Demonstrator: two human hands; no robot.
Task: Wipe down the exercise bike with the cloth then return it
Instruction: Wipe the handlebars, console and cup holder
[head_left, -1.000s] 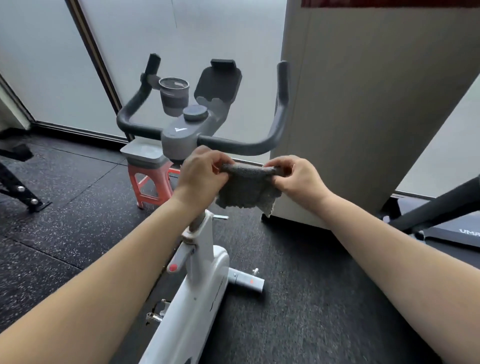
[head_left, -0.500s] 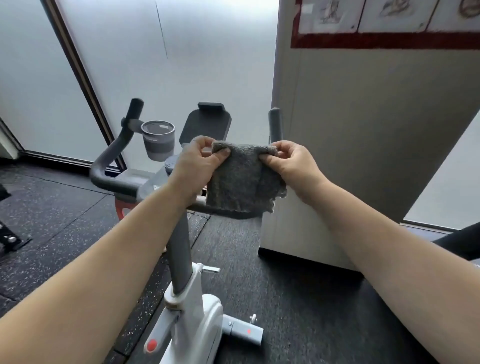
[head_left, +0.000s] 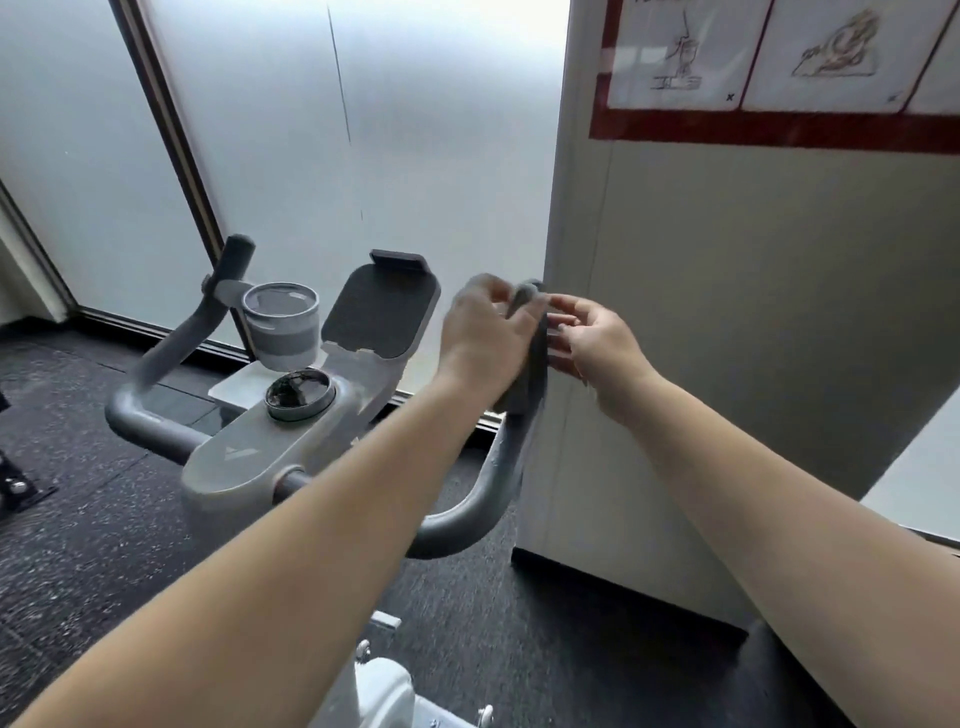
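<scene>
Cloth (head_left: 530, 358) was draped over the upright tip of the exercise bike's right handlebar (head_left: 498, 467), grey fabric hanging down the grip on both sides. Left hand (head_left: 485, 338) pinched the cloth near its top from the left, thumb and fingers closed on the fabric. Right hand (head_left: 597, 338) sat on the opposite side, fingers spread and partly curled against the cloth; motion blur there, so couldn't tell whether it actually gripped or just touched. Both forearms reached in from the bottom of the view and met at the bar tip.

Exercise bike (head_left: 270, 457) console was left of the hands: dark round knob (head_left: 298, 395) on the grey housing, tilted tablet holder (head_left: 382, 312) behind it, grey cup holder (head_left: 280, 325) mounted off the left handlebar (head_left: 171, 358). White frame top (head_left: 374, 691) showed at the bottom edge.

White pillar (head_left: 727, 312) stood just right of the handlebar tip, with a red-framed poster (head_left: 779, 67) of line drawings near its top. Frosted glass panels (head_left: 311, 156) filled the background. Floor (head_left: 78, 545) was black speckled rubber.
</scene>
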